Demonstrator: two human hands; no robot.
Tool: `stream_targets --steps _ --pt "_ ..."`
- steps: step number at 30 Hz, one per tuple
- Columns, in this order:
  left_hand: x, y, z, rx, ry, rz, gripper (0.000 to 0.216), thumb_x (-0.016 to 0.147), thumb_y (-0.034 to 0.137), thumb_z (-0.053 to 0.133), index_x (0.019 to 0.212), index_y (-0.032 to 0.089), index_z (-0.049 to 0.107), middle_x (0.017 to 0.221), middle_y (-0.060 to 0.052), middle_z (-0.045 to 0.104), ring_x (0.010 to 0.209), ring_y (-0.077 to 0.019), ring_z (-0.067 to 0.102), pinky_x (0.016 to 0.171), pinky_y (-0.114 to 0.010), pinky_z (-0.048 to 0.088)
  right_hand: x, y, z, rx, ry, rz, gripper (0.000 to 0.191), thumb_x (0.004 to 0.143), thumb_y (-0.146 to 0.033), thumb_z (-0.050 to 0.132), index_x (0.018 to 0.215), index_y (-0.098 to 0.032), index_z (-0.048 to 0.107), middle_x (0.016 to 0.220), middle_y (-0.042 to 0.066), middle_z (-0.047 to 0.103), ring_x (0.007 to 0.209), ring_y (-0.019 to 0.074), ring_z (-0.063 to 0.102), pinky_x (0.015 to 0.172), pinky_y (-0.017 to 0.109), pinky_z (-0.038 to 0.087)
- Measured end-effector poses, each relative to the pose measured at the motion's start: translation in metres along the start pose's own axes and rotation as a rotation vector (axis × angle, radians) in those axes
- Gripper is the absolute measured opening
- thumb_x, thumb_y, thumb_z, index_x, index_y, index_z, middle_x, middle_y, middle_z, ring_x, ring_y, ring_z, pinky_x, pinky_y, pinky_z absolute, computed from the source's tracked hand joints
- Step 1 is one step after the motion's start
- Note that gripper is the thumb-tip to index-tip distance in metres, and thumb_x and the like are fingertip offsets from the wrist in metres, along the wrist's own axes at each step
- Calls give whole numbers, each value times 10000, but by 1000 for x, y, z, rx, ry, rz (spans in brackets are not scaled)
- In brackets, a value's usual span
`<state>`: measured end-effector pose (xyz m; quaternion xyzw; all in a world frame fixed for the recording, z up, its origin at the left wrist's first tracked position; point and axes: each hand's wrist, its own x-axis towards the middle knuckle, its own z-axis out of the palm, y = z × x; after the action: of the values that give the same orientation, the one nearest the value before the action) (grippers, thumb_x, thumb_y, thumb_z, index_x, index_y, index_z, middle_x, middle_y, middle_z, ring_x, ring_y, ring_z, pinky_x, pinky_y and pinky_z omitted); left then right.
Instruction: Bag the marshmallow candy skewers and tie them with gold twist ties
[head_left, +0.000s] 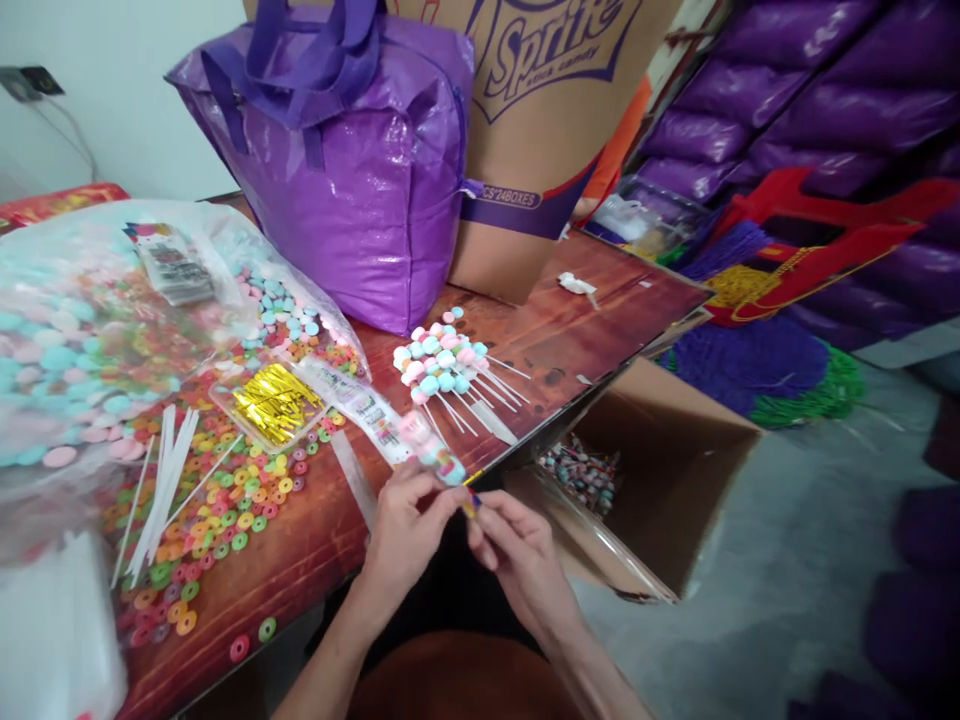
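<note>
My left hand (409,525) pinches the lower part of a clear printed wrapper with a marshmallow candy stick (431,450) inside, pink and pale blue at its visible part. My right hand (517,540) has its fingertips closed at the wrapper's end, where a small blue and yellow bit shows; exactly what lies between those fingers is hidden. Both hands are close together off the table's front edge. Beyond them, a pile of marshmallow sticks (442,360) lies on the table. To the left sits a clear tray of gold twist ties (274,402).
Ring candies (251,500) and white sticks (166,480) are strewn at left, beside a clear bag of marshmallows (60,370). A purple bag (337,200) and a large carton (525,150) stand behind. An open cardboard box (675,480) holding candies sits at right, below the table.
</note>
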<state>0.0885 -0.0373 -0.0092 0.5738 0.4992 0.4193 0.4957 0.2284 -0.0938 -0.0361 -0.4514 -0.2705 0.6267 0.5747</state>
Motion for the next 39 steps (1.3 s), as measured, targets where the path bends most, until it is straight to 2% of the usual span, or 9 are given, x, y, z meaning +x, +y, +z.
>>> stream_targets --steps 2,6,9,12,18,23,30,34,39 --pt "11 -8 0 47 0 53 75 807 272 724 743 253 758 841 -66 680 878 -242 593 864 -338 440 2 5 -27 155 133 -8 199 799 -377 777 841 -201 696 587 -53 533 443 47 320 451 201 301" --pt "35 -24 -12 353 373 51 244 719 208 764 955 255 722 1027 -87 628 1026 -298 538 978 -430 384 12 2 -84 284 370 -74 261 722 -420 817 854 -237 685 637 -59 491 445 55 300 419 209 299" --pt "44 -32 -22 551 347 26 84 761 178 695 822 232 671 920 -66 605 928 -275 539 870 -395 409 21 -7 -101 251 462 -47 366 641 -436 855 897 -211 722 685 -38 542 453 48 325 416 214 308" --pt "47 -34 -27 543 296 6 124 800 187 653 684 222 626 793 -31 601 773 -218 533 751 -326 395 26 -14 -81 157 422 -81 359 662 -425 840 903 -180 737 688 -21 569 482 57 369 439 216 313" --pt "35 -25 -27 23 408 -25 150 758 313 736 699 195 665 662 8 608 625 -144 508 650 -261 399 29 -8 6 -308 97 -192 228 881 -394 652 949 -185 712 722 8 642 568 106 486 507 231 386" --pt "15 -15 -18 -242 436 -87 212 736 351 784 734 180 659 654 22 604 605 -119 512 606 -233 412 36 3 53 -407 -28 -149 261 733 -316 781 947 -185 711 771 2 674 616 125 553 567 244 458" --pt "-4 -15 -21 -357 552 -65 279 818 435 728 745 178 646 655 36 546 601 -90 461 587 -202 385 48 7 68 -158 15 -75 237 782 -333 741 668 -175 605 566 -57 537 515 84 465 520 212 381" --pt "-18 -12 -23 -640 335 -319 446 817 536 700 624 145 610 562 36 469 488 -61 349 468 -202 294 48 -3 69 -195 -23 -140 220 803 -324 734 701 -184 598 591 -60 533 521 83 457 521 207 378" --pt "-7 -7 -33 -1181 251 -493 361 716 442 831 935 178 721 890 -21 684 651 -77 550 597 -193 473 43 -7 75 -220 -123 -136 256 833 -351 699 700 -193 548 611 -45 551 560 108 513 554 225 419"
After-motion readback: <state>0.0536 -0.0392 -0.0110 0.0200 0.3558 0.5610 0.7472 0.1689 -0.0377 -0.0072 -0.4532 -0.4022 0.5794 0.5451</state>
